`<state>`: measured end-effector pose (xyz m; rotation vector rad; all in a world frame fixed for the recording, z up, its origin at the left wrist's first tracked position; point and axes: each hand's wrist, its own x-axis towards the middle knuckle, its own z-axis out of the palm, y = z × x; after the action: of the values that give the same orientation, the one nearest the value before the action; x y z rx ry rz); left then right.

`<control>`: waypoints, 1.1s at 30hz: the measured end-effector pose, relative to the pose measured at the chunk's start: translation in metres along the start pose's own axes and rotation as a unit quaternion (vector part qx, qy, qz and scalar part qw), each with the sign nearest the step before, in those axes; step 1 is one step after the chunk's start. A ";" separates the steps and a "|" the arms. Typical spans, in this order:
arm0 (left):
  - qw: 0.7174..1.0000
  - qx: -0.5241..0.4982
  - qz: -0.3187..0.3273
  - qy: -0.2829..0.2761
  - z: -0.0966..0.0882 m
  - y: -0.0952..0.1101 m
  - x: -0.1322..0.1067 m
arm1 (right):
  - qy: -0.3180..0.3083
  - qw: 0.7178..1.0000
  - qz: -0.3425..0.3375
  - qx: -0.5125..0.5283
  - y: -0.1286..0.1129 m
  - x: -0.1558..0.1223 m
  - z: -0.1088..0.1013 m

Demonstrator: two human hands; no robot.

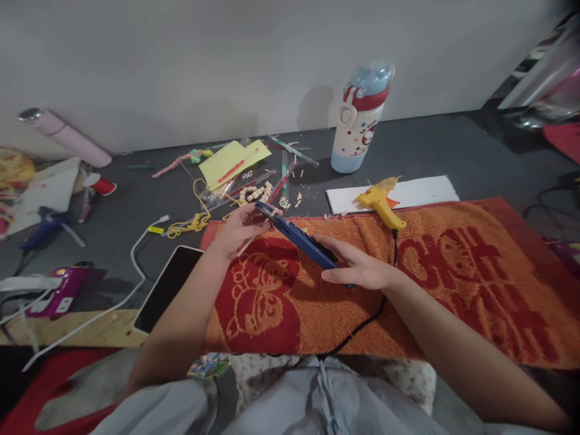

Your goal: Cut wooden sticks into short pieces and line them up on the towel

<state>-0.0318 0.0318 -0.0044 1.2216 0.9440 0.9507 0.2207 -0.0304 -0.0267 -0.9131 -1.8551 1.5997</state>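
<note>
Both hands hold a flat blue phone-like slab (304, 241), tilted and seen nearly edge-on above the towel, so its broad faces are mostly hidden. At its upper left end, my left hand (242, 229) is closed on it. A thin wooden stick (246, 244) shows beneath those fingers; I cannot tell whether they grip it. My right hand (356, 264) is closed round the lower right end, with the thumb on the near side. Under them lies an orange and red towel (326, 320). A yellow glue gun (380, 200) rests beyond my right hand, partly on a white board (426, 192).
A cartoon water bottle (357, 130) stands at the back. Yellow paper (231, 163), plastic strips and small wooden pieces (256, 193) litter the desk beyond the towel. To the left are a tablet (167, 290), a white cable (136, 257), a purple power strip (58, 293) and a blue glue gun (43, 229).
</note>
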 end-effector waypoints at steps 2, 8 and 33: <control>1.000 -0.025 -0.008 -0.001 0.001 -0.001 0.000 | -0.007 1.000 0.003 -0.002 0.000 0.000 -0.001; 0.998 -0.052 -0.025 -0.007 0.001 -0.003 0.001 | -0.007 1.000 0.001 -0.014 0.003 -0.001 -0.004; 0.997 -0.065 -0.034 0.028 0.010 0.004 -0.001 | -0.065 0.990 0.018 0.127 -0.004 0.000 -0.007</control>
<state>-0.0230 0.0276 0.0005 1.0522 0.9460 0.9810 0.2258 -0.0263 -0.0212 -0.7502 -1.6747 1.9055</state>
